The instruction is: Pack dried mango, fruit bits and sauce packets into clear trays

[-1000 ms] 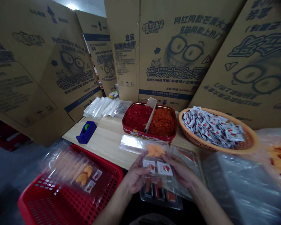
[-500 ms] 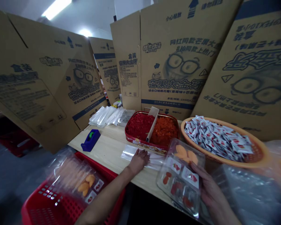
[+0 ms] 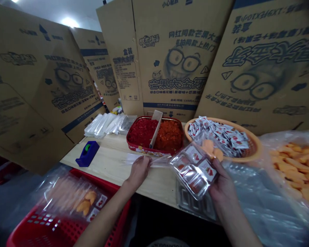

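My right hand (image 3: pixel 222 187) grips a clear plastic tray (image 3: pixel 187 173) by its right side, tilted above the table. Small sachets with a red print, orange puffed pieces (image 3: pixel 211 149) and reddish bits fill some of its compartments. My left hand (image 3: pixel 141 168) pinches a flat clear plastic bag (image 3: pixel 159 160) lying on the table in front of the red tin (image 3: pixel 144 150). A divider splits that tin into dark red bits and orange-red bits. Beneath the held tray lie other clear trays (image 3: pixel 193 202) at the table's front edge.
An orange basket (image 3: pixel 256 151) of sachets stands right of the tin, beside a bag of orange pieces (image 3: pixel 296 168). Left are a blue tape dispenser (image 3: pixel 87 154) and a pile of clear bags (image 3: pixel 100 125). A red basket (image 3: pixel 18 230) holds packed trays. Cardboard boxes (image 3: pixel 118 79) wall the back.
My left hand, earlier laid over the bag, now pinches it and lifts its edge. My right hand has turned and tilted the filled tray. The view has swung right.
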{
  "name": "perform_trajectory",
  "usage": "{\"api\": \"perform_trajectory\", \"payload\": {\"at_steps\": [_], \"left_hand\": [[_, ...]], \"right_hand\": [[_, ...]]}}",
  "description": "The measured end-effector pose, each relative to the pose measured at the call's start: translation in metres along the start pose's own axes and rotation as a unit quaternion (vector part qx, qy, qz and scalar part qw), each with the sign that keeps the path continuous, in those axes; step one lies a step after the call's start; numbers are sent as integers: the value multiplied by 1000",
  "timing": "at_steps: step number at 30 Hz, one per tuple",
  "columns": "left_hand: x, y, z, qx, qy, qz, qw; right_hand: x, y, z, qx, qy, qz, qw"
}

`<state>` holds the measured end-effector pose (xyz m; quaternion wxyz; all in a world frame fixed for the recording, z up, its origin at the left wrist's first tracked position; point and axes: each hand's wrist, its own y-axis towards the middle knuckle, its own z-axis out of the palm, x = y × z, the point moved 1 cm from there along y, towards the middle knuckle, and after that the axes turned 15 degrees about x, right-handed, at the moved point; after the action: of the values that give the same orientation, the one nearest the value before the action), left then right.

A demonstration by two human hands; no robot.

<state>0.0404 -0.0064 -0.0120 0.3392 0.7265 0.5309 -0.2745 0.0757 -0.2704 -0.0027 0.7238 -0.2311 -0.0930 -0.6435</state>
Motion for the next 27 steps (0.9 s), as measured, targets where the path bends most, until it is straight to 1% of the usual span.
{"api": "perform_trajectory", "payload": {"at_steps": [2, 4, 7, 9, 11, 13, 15, 17, 20, 23, 25, 27], "left_hand": [[-16, -3, -7, -4, 9, -6, 1000], [-32, -5, -15, -1, -15, -34, 999], [-51, -5, -22, 23, -128, -102, 986], [-57, -5, -23, 47, -196, -131, 971], [-58, -5, -20, 57, -242, -149, 957], [-56, -8, -15, 53, -279, -167, 944], [-54, -13, -7, 50, -316, -176, 931], [-54, -20, 0, 61, -362, -168, 915], [-57, -29, 10, 91, -428, -136, 889], [-60, -34, 15, 83, -480, -136, 863], [-59, -35, 17, 71, -489, -145, 857], [-58, -35, 20, 68, -475, -151, 864]], "right_hand": [[6, -3, 5, 15, 7, -6, 1000], [12, -6, 8, 32, 3, -25, 999], [19, -7, 11, 30, 3, -71, 997], [22, -5, 13, 30, 16, -83, 996], [24, -2, 16, 37, 24, -86, 995], [26, 1, 19, 46, 27, -92, 994], [28, 2, 23, 40, 35, -101, 993], [29, 1, 27, 28, 49, -100, 993], [27, -1, 31, 27, 61, -88, 994], [25, -1, 31, 30, 55, -89, 994], [24, 1, 31, 21, 54, -93, 994], [25, 2, 32, 13, 62, -97, 993]]}}
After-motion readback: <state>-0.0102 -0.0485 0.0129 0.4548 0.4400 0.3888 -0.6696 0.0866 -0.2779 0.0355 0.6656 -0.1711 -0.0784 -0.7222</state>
